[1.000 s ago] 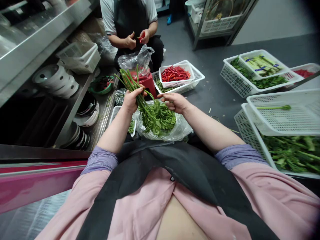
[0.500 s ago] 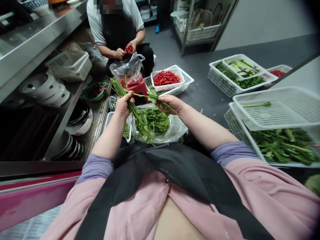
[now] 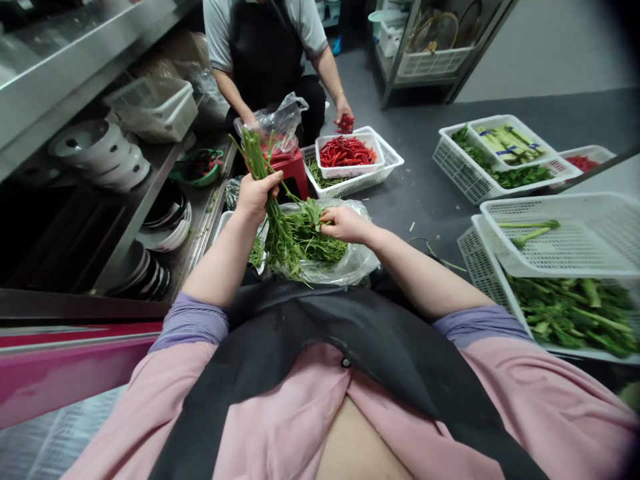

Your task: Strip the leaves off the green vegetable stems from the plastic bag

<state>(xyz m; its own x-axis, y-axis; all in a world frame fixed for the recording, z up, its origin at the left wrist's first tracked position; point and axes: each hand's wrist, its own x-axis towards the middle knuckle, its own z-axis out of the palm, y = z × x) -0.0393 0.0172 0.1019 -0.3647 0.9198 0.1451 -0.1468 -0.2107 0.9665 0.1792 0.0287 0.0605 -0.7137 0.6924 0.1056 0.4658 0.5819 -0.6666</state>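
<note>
My left hand (image 3: 257, 197) is closed around a bunch of leafy green stems (image 3: 256, 157), whose cut ends point up and away while the leaves hang down. Fingers of my right hand (image 3: 345, 225) pinch the leafy end of a green sprig (image 3: 311, 212), which runs across from the bunch. Below both hands, a clear plastic bag (image 3: 357, 263) lies open with a heap of loose greens (image 3: 327, 248) inside. To its left, a white basket (image 3: 223, 220) with more greens is partly hidden by my left arm.
Opposite me, a co-worker (image 3: 267, 57) holds red chillies over a white basket of chillies (image 3: 349, 155) beside a red stool (image 3: 296, 173). White crates of greens (image 3: 505, 250) stand right. A metal shelf (image 3: 165, 207) with bowls runs along the left.
My right hand has moved down toward the bag with the sprig. The co-worker's hand has moved out over the chilli basket. The view has shifted slightly.
</note>
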